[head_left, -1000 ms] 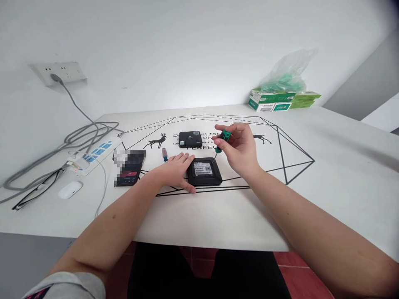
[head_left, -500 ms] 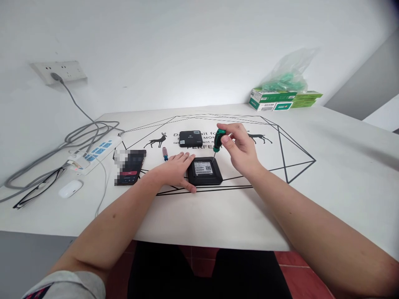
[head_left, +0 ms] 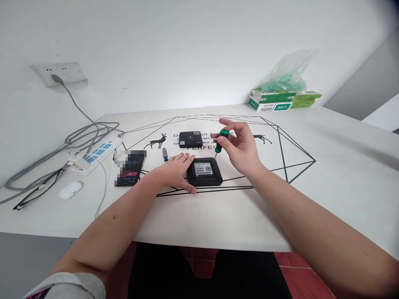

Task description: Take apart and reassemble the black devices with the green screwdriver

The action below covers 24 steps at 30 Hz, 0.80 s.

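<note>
A black square drive enclosure (head_left: 208, 180) lies on the desk, with a white printed label in its recessed middle. My left hand (head_left: 177, 171) rests flat with fingers spread, touching the enclosure's left side. My right hand (head_left: 240, 145) grips a green-and-black screwdriver (head_left: 222, 141) between thumb and fingers, its index finger raised off the handle. The screwdriver leans to the right, and its tip meets the enclosure near the far right corner. Any screw under the tip is too small to make out. Beyond the enclosure sits a second flat black box (head_left: 190, 139) with small stickers.
A small screwdriver (head_left: 165, 154) with a clear reddish handle lies left of the black box. Further left are a phone (head_left: 132, 170), a white earbud case (head_left: 71, 190), glasses (head_left: 37, 190) and a power strip (head_left: 99, 151) with grey cables. Green boxes (head_left: 272, 97) under a plastic bag (head_left: 288, 74) stand at the back right.
The fingers of my right hand have loosened and shifted around the screwdriver handle, which has tilted a little further right. My left hand and the enclosure stay put.
</note>
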Motion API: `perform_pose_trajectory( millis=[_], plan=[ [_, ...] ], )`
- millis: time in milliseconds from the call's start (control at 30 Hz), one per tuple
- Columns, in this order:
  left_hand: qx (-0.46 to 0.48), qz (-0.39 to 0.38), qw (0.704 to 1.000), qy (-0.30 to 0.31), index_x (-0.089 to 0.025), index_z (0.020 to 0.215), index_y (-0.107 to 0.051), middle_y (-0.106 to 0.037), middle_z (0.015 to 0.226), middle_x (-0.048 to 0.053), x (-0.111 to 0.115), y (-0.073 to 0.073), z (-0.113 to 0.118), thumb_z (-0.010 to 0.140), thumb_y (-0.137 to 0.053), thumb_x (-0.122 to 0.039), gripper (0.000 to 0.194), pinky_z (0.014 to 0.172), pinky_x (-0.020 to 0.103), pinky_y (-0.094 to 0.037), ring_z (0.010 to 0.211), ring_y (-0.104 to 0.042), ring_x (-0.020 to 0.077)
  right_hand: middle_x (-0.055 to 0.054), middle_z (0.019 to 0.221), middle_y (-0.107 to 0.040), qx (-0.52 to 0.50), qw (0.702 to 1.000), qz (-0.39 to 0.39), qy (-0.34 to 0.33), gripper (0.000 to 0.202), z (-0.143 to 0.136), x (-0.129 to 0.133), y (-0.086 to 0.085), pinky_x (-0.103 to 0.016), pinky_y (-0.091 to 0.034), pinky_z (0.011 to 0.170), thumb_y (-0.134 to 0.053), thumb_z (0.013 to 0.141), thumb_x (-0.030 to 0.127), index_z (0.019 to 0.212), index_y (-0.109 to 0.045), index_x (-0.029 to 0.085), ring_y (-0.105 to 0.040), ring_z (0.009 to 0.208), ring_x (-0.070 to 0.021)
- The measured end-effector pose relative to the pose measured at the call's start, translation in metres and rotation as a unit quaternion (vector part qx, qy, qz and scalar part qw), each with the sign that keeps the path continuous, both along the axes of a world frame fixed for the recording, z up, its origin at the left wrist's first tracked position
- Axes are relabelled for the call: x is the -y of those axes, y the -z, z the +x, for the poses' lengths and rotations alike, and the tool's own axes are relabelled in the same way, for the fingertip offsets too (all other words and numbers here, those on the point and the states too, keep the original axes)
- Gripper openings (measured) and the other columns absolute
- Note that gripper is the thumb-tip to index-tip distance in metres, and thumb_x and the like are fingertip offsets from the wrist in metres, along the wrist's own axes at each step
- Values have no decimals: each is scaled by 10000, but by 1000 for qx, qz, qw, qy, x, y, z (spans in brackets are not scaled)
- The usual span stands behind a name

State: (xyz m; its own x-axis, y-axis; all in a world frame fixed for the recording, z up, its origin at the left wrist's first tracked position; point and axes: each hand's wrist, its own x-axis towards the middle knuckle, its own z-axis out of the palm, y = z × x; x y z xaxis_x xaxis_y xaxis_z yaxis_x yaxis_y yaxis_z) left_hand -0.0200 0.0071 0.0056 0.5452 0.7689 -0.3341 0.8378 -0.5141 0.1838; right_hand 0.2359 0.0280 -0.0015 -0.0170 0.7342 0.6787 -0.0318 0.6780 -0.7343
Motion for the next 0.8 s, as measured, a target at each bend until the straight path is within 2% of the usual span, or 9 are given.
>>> perform_pose_trajectory(
  millis=[167, 300, 467, 633, 800],
  plan=[
    [8, 5, 1000, 3, -201, 1833, -35, -45, 1907, 202, -1, 2, 0, 715, -723, -992, 1533, 1399, 636, -157, 1763, -61, 470, -33, 1415, -751, -3, 1000, -2, 6, 430, -1, 4, -1, -406, -699, 805, -917, 879, 564, 1102, -631, 334, -789, 923, -188],
    [4, 2, 1000, 0, -185, 1833, -32, -43, 1906, 208, -2, 3, 0, 731, -741, -964, 1525, 1406, 620, -148, 1767, -46, 458, -57, 1367, -790, 36, 998, 17, 39, 385, 1, 4, -1, -414, -664, 819, -841, 943, 599, 1210, -739, 340, -763, 999, -217],
    [9, 5, 1000, 6, -204, 1834, -23, -45, 1906, 203, -2, 4, -1, 731, -723, -974, 1516, 1399, 639, -157, 1765, -54, 463, -51, 1269, -821, 89, 993, 33, 68, 398, 5, 6, -3, -455, -616, 886, -750, 999, 648, 1269, -780, 357, -753, 1062, -248],
    [3, 0, 1000, 1, -187, 1834, -21, -38, 1907, 199, -1, 1, -1, 726, -715, -985, 1533, 1406, 630, -142, 1766, -46, 460, -53, 1157, -785, 123, 985, 73, 93, 404, 8, 5, -6, -464, -606, 912, -719, 1011, 669, 1280, -813, 383, -712, 1019, -245],
    [1, 1, 1000, 2, -186, 1835, -24, -37, 1907, 200, -1, 0, 0, 714, -700, -1008, 1546, 1406, 627, -149, 1768, -45, 453, -58, 1116, -741, 123, 988, 54, 74, 409, 9, 3, -5, -486, -620, 946, -643, 1057, 664, 1303, -808, 382, -702, 1011, -243]
  ],
)
